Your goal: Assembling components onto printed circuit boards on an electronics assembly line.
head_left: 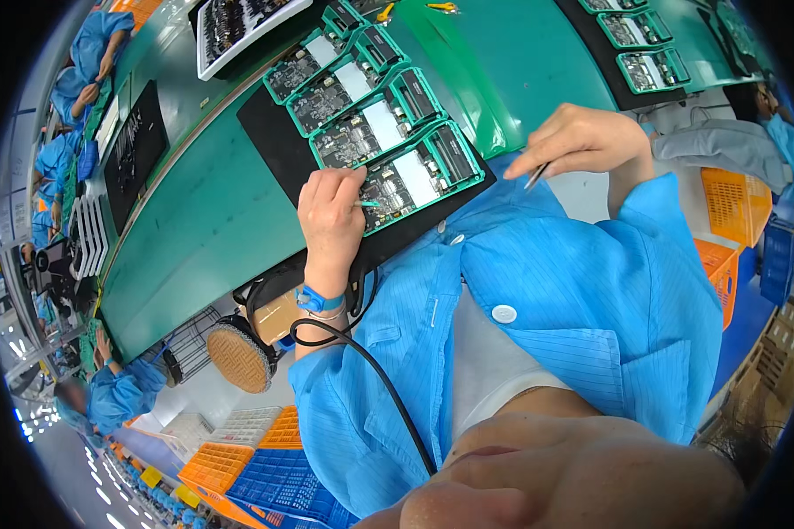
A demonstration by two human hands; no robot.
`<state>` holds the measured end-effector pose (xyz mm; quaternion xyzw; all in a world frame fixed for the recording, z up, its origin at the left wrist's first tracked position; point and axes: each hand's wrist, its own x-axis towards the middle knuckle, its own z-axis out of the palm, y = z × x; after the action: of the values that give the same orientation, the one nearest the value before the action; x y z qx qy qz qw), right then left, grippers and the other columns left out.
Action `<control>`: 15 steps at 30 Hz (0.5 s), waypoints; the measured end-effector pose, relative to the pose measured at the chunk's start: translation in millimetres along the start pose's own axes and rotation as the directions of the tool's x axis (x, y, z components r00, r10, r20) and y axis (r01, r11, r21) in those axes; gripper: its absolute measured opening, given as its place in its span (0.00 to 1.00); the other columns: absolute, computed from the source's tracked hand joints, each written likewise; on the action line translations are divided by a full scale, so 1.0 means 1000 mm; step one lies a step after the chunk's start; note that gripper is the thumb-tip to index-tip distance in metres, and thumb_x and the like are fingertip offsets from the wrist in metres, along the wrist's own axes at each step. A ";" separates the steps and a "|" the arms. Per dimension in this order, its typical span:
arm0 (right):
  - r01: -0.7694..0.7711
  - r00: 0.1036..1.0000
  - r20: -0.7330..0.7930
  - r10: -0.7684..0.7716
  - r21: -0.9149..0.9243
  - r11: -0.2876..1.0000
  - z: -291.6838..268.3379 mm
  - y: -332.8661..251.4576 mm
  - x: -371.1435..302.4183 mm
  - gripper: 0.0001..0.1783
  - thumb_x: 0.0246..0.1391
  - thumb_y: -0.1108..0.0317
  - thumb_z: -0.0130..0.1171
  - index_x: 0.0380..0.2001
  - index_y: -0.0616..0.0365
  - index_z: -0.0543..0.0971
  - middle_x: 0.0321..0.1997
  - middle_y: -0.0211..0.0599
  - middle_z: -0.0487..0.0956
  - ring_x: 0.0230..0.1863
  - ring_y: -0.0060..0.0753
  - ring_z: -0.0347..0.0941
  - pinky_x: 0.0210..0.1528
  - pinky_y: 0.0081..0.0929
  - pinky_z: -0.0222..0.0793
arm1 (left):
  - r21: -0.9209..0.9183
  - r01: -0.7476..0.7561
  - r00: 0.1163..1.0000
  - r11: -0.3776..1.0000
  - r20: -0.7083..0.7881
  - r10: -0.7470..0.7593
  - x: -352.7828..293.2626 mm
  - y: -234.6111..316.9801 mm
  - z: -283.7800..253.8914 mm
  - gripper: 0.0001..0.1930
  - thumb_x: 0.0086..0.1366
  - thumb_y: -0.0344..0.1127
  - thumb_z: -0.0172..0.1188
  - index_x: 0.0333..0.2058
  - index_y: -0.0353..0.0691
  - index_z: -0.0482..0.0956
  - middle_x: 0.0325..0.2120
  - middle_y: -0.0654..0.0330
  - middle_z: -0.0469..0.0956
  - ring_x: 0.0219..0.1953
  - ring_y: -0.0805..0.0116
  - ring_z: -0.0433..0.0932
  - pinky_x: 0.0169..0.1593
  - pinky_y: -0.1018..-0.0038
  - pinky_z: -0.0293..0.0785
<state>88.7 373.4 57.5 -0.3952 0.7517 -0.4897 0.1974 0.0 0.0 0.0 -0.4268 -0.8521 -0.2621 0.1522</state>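
I have my left hand (331, 207) curled, fingers bunched; my right hand (582, 141) points leftward, thumb and fingers pinched.

1. Green workbench (194, 212), glossy top.
2. Black mat (269, 132) at near edge, carrying a row of green-framed circuit boards (333, 144).
3. White tray (205, 70) toward far edge.
4. Translucent green film (481, 97) right of the mat, reaching near edge.
5. Second black mat (628, 100) farther right, also near edge.
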 end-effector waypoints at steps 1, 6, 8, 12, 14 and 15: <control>0.027 0.999 -0.029 -0.028 -0.048 0.998 -0.001 -0.004 0.010 0.22 0.65 0.63 0.58 0.60 0.58 0.78 0.45 0.49 0.84 0.41 0.41 0.83 0.39 0.36 0.76 | 0.027 -0.026 1.000 0.999 -0.013 0.026 0.001 0.003 0.000 0.18 0.44 0.16 0.60 0.36 0.40 0.84 0.36 0.59 0.79 0.40 0.58 0.78 0.41 0.65 0.75; -0.123 0.973 -0.228 0.046 -0.337 0.933 -0.005 -0.015 0.061 0.18 0.65 0.63 0.57 0.52 0.64 0.79 0.37 0.44 0.76 0.39 0.47 0.76 0.39 0.40 0.71 | -0.002 0.018 1.000 1.000 0.013 -0.018 0.007 0.003 -0.003 0.18 0.46 0.16 0.62 0.38 0.37 0.83 0.37 0.57 0.78 0.40 0.56 0.77 0.42 0.65 0.75; -0.115 0.961 -0.275 -0.016 -0.453 0.884 0.000 -0.011 0.079 0.15 0.64 0.64 0.58 0.47 0.64 0.79 0.36 0.44 0.75 0.38 0.47 0.75 0.38 0.41 0.70 | -0.215 0.116 0.992 0.970 -0.027 -0.125 0.009 0.001 -0.005 0.18 0.52 0.17 0.64 0.44 0.36 0.81 0.41 0.54 0.77 0.43 0.53 0.77 0.44 0.64 0.76; -0.073 0.937 -0.298 -0.183 -0.679 0.731 0.011 -0.001 0.108 0.08 0.59 0.67 0.61 0.34 0.61 0.76 0.30 0.40 0.72 0.35 0.45 0.74 0.35 0.41 0.71 | -0.266 0.274 0.958 0.924 -0.014 -0.287 0.008 0.004 -0.025 0.27 0.60 0.19 0.62 0.59 0.37 0.75 0.54 0.46 0.69 0.50 0.55 0.74 0.47 0.64 0.77; -0.092 0.940 -0.283 -0.191 -0.749 0.656 0.016 0.002 0.120 0.10 0.56 0.66 0.63 0.28 0.58 0.74 0.28 0.37 0.71 0.31 0.41 0.75 0.29 0.39 0.72 | -0.203 0.241 0.970 0.949 0.008 -0.244 0.002 -0.002 -0.025 0.26 0.61 0.17 0.60 0.59 0.38 0.75 0.54 0.47 0.70 0.49 0.55 0.74 0.47 0.65 0.77; -0.085 0.941 -0.277 -0.193 -0.749 0.657 0.019 0.004 0.125 0.10 0.56 0.66 0.63 0.28 0.58 0.74 0.28 0.37 0.71 0.31 0.41 0.75 0.29 0.39 0.72 | -0.137 0.200 0.980 0.970 0.030 -0.198 -0.001 -0.004 -0.023 0.26 0.61 0.16 0.58 0.59 0.39 0.75 0.53 0.47 0.70 0.48 0.55 0.75 0.47 0.65 0.77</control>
<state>23.8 264.7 56.9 -0.3751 0.8960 -0.2002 -0.1282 -1.8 -16.3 17.2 -0.3509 -0.8713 -0.3316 0.0883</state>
